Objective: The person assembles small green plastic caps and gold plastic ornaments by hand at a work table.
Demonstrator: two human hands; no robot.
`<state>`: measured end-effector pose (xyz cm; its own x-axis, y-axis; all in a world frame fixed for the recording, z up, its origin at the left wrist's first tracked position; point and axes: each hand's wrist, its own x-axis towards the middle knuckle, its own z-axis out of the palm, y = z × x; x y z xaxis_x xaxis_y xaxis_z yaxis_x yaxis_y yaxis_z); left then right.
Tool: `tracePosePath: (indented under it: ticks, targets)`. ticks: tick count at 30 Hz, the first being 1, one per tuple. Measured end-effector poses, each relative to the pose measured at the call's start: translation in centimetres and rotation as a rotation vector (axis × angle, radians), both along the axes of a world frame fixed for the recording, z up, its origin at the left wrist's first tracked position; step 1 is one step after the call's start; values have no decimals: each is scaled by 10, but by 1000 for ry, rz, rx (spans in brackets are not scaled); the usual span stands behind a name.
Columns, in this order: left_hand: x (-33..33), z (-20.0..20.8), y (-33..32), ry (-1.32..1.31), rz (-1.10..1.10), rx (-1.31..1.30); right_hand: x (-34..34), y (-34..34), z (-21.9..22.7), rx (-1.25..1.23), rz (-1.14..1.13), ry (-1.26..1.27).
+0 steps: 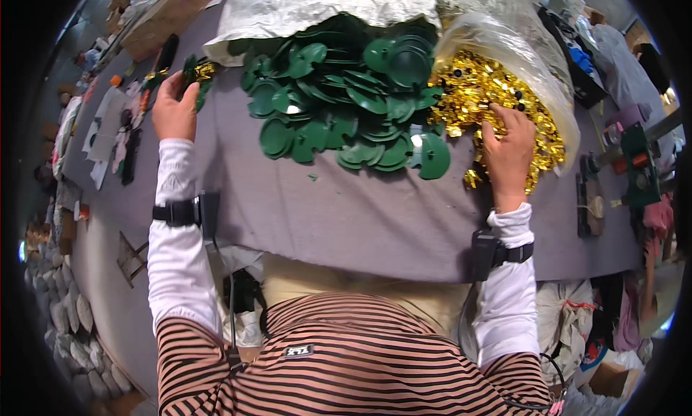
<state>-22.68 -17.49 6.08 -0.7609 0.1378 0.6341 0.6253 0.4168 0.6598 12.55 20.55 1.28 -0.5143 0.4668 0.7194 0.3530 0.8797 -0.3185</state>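
Grey tabletop (324, 229) holds green discs (339, 121) between both hands (175, 115) (512, 149).

2 hands (510, 149), 2 white sleeves (180, 261) and 2 black wristbands (176, 213) appear at 1 tabletop (346, 225) with 1 clear bag (564, 92), 1 pile of green discs (346, 99) and 1 heap of gold pieces (497, 92), both too jumbled to count.

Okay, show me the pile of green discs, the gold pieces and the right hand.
Pile of green discs (351, 99): head view, middle of the pile.
Gold pieces (479, 92): head view, upper part of the heap.
Right hand (510, 148): head view, back of the hand.
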Motion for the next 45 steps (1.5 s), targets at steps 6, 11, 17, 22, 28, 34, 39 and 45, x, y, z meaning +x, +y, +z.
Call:
tracePosePath:
  ticks: [6, 11, 17, 22, 28, 34, 39, 45]
  targets:
    - [77, -20, 45, -187, -309, -273, 3, 8, -10, 43, -239, -331]
    - [123, -67, 49, 106, -331, -642, 4, 4, -12, 54, -76, -179]
    - [139, -37, 77, -366, -287, -231, 11, -17, 8, -549, 197, 287]
    - [191, -24, 142, -874, -743, 508, -6, -29, -3, -659, 372, 322]
    - [239, -32, 200, -1050, -947, 539, -3, -56, 3, -553, 630, 335]
    - [256, -48, 212, -864, -926, 531, 1, -56, 8, -450, 581, 212]
    - [272, -45, 200, -482, -759, 278, 0, -67, 3, -643, 585, 275]
    - [257, -45, 183, -105, -657, 129, -13, -78, -7, -1699, 787, 509]
